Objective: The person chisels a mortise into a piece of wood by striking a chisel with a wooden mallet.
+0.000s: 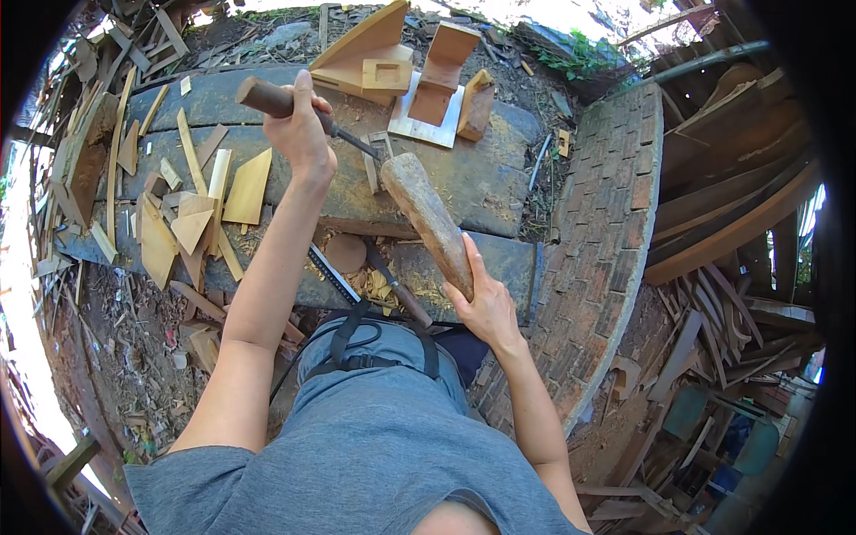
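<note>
My left hand [303, 120] is wrapped round the dark wooden handle of a chisel [354, 141]. The metal blade slants down to the right toward a small pale wooden piece [374, 171] on the bench. A thick, worn wooden club [423, 209] is gripped at its lower end by my right hand [486, 299]. Its broad end reaches up beside the small piece and partly covers it, so whether the chisel's tip touches the wood cannot be seen. Beyond them stand a yellowish angled wooden part [379, 49] and a reddish notched block [441, 76] on a pale board [428, 127].
Wood offcuts [192, 218] lie heaped on the bench's left side. Close to my lap are a hammer-like tool [401, 290], a black-and-white ruler-like strip [333, 275] and shavings. A low brick wall [597, 241] runs along the right, with stacked timber [731, 223] past it.
</note>
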A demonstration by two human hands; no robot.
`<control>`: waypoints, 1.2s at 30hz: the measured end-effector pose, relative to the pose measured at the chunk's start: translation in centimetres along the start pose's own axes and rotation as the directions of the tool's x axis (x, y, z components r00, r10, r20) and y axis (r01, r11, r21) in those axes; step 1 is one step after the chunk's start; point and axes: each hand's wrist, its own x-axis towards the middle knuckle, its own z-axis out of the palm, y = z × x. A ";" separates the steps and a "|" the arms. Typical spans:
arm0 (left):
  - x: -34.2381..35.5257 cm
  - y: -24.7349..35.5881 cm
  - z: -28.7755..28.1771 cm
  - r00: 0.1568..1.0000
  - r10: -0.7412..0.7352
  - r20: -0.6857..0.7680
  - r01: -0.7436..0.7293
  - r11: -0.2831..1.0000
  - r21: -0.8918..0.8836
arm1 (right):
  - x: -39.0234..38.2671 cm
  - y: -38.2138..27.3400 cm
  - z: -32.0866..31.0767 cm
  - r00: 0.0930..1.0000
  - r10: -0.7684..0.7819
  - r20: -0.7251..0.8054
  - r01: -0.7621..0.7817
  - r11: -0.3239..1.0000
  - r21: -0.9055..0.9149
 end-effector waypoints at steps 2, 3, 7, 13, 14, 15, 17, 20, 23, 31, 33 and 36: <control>-0.3 -0.1 -0.3 1.000 0.010 0.007 -0.011 0.999 0.041 | 0.0 -0.2 -0.1 1.000 0.007 0.008 -0.007 1.000 0.002; -0.3 -0.2 -0.5 0.999 0.025 0.030 -0.026 0.999 0.040 | 0.0 -0.3 -0.2 1.000 0.014 0.014 -0.014 1.000 0.005; -1.4 0.2 -0.6 0.996 0.028 0.079 -0.028 1.000 0.000 | 0.0 0.1 -0.2 1.000 0.011 0.020 -0.011 0.999 0.031; -1.6 0.0 -2.6 0.997 0.071 0.016 -0.070 0.997 -0.023 | 0.0 0.0 -0.1 0.999 0.021 0.024 -0.022 0.999 0.027; -1.5 -0.2 -2.8 0.997 0.070 0.014 -0.070 0.997 -0.020 | 0.0 -0.2 -0.3 0.999 0.039 0.038 -0.040 0.999 0.036; -1.3 -0.4 -2.9 0.998 0.070 -0.005 -0.070 0.996 -0.058 | 0.0 -0.3 -0.3 0.997 0.057 0.052 -0.059 0.997 0.045; -1.0 -0.8 -3.1 0.997 0.072 -0.026 -0.074 0.992 -0.102 | -0.1 0.0 -0.1 0.999 0.038 0.030 -0.039 0.998 0.039; -1.0 -0.9 -3.4 0.994 0.056 -0.096 -0.069 0.988 -0.136 | 0.0 -0.3 0.0 0.999 0.035 0.024 -0.036 0.999 0.037; -1.9 -0.6 -2.8 0.988 0.085 -0.126 -0.102 0.986 -0.130 | -0.1 -0.4 0.1 0.997 0.055 0.047 -0.057 0.997 0.043; -4.4 -0.2 -1.6 0.990 0.129 -0.061 -0.129 0.992 0.011 | 0.3 -5.2 -3.1 0.993 -0.086 -0.085 0.106 0.957 0.271; -4.1 -1.5 -2.0 0.990 0.134 -0.052 -0.133 0.991 0.024 | 0.0 -10.0 -5.9 0.964 -0.218 -0.150 0.256 0.911 0.323; -3.5 -3.6 -2.3 0.857 0.463 -0.226 -0.268 0.776 0.571 | -0.4 -15.0 -8.7 0.824 -0.503 -0.260 0.544 0.831 0.117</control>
